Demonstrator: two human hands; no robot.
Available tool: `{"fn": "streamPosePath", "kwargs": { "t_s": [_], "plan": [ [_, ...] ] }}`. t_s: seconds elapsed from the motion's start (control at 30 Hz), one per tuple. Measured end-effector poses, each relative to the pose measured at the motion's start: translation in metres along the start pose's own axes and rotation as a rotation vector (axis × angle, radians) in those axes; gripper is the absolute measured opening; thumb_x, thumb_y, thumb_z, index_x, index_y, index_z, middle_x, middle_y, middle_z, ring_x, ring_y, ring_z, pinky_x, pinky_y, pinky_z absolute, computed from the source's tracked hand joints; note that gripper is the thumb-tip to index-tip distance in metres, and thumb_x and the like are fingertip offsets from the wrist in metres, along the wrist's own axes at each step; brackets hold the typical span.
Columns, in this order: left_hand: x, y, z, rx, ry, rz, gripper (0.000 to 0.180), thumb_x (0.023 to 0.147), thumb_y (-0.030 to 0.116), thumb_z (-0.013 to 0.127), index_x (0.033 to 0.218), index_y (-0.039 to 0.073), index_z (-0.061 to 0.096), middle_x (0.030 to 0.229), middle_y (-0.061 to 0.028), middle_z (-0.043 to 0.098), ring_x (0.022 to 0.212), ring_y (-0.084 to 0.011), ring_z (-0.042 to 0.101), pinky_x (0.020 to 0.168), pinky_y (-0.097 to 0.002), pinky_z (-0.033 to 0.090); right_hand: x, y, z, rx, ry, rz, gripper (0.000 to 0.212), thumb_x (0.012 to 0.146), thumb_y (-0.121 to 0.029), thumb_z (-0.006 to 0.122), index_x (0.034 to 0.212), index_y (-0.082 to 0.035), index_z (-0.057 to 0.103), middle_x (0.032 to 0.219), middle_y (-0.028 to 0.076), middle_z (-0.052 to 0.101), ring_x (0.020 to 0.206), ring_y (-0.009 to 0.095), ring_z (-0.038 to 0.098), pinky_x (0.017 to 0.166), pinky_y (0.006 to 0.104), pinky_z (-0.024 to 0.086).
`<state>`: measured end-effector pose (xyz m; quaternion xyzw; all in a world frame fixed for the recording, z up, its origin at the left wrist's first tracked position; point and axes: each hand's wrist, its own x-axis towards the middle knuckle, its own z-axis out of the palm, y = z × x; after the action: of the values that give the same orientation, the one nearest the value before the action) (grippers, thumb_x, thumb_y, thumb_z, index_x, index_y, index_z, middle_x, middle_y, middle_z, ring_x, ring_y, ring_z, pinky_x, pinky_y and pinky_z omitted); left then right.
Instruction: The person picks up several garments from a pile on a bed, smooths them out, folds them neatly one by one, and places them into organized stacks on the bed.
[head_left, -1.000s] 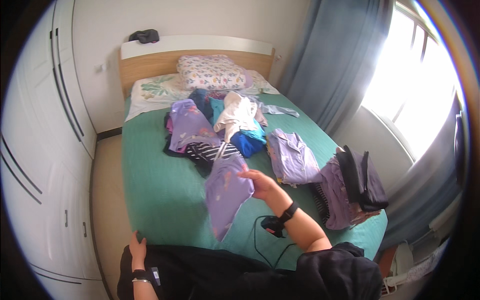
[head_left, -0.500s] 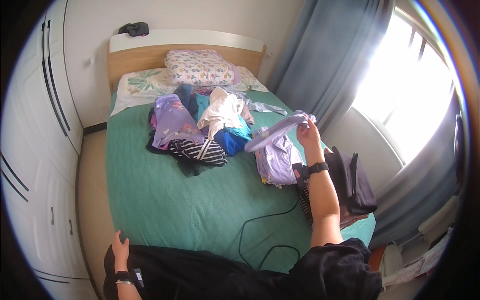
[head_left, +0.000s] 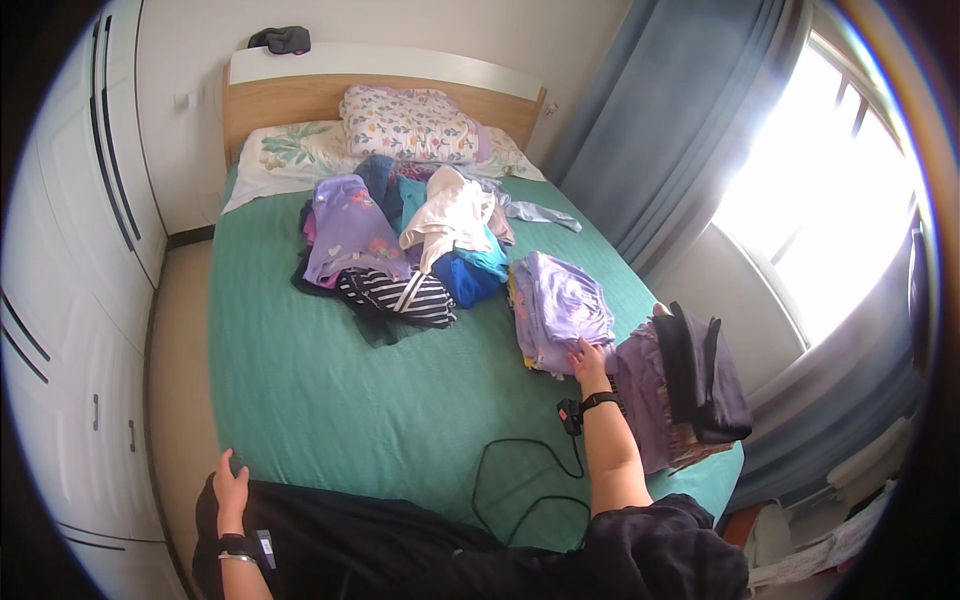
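The person wears a black short-sleeved top, a black wristband on the right hand's [head_left: 589, 365] wrist, and one on the left hand's [head_left: 230, 489] wrist.

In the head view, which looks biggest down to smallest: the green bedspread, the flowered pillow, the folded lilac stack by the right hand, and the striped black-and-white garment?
1. Green bedspread, by far.
2. Flowered white pillow.
3. Folded lilac clothes stack, which the right hand touches; it lies nearer the camera than the pillow, so this ranking is unsure.
4. Striped black-and-white garment.

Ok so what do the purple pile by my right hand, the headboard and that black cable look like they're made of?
Purple pile: soft matte fabric, likely cotton knit, judging by its limp folds under the right hand. Headboard: wood or wood-look board, pale grain, smooth white top. Black cable: probably rubber or plastic sheathing, lying in springy loops.
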<state>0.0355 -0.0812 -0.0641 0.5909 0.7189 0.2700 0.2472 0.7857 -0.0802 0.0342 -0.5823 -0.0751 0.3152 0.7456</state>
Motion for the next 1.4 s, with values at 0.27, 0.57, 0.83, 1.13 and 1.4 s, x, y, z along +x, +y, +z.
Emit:
{"fn": "streamPosePath", "kwargs": {
  "t_s": [0.27, 0.57, 0.83, 1.13, 1.4],
  "plan": [
    [0.012, -0.019, -0.001, -0.004, 0.014, 0.016, 0.048, 0.080, 0.010, 0.063, 0.125, 0.004, 0.047, 0.121, -0.0203, 0.055, 0.113, -0.0373, 0.051, 0.095, -0.0417, 0.040, -0.024, -0.009, 0.016, -0.757, 0.480, -0.578, 0.041, 0.072, -0.005, 0.066, 0.110, 0.000, 0.053, 0.100, 0.015, 0.058, 0.084, 0.025, 0.060, 0.078, 0.0364, 0.048],
    [0.033, 0.010, 0.022, -0.109, -0.037, 0.075, 0.046, 0.080, 0.010, 0.062, 0.123, 0.004, 0.049, 0.121, -0.0208, 0.055, 0.114, -0.0373, 0.051, 0.096, -0.0412, 0.040, 0.043, -0.006, -0.036, -2.546, -0.172, -0.921, 0.063, 0.090, -0.047, 0.043, 0.145, -0.021, 0.023, 0.151, 0.009, 0.019, 0.140, 0.036, 0.011, 0.107, 0.0614, 0.016],
    [0.018, -0.038, -0.014, -0.014, 0.045, 0.019, 0.047, 0.079, 0.012, 0.063, 0.123, 0.006, 0.048, 0.122, -0.0202, 0.054, 0.114, -0.0375, 0.050, 0.095, -0.0421, 0.040, -0.030, 0.008, 0.086, -2.152, -0.381, -0.327, 0.070, 0.081, -0.048, 0.061, 0.132, -0.003, 0.044, 0.136, 0.019, 0.045, 0.122, 0.035, 0.047, 0.098, 0.0451, 0.040],
    [0.030, -0.029, -0.023, -0.031, 0.080, 0.046, 0.051, 0.078, 0.011, 0.065, 0.123, 0.006, 0.043, 0.126, -0.0215, 0.049, 0.116, -0.0382, 0.048, 0.095, -0.0420, 0.040, -0.113, 0.039, 0.269, -1.745, -0.730, -0.379, 0.031, 0.076, -0.033, 0.067, 0.093, -0.008, 0.070, 0.089, 0.010, 0.070, 0.088, 0.024, 0.066, 0.078, 0.0375, 0.051],
    [0.035, -0.012, -0.044, -0.081, 0.082, -0.063, 0.045, 0.077, 0.010, 0.065, 0.117, 0.006, 0.044, 0.115, -0.0199, 0.055, 0.109, -0.0389, 0.051, 0.090, -0.0435, 0.043, -0.123, 0.134, 0.399, -1.335, -0.702, -0.994, 0.056, 0.071, -0.020, 0.072, 0.120, -0.006, 0.050, 0.116, 0.019, 0.054, 0.113, 0.036, 0.049, 0.096, 0.0400, 0.041]
  ]
}}
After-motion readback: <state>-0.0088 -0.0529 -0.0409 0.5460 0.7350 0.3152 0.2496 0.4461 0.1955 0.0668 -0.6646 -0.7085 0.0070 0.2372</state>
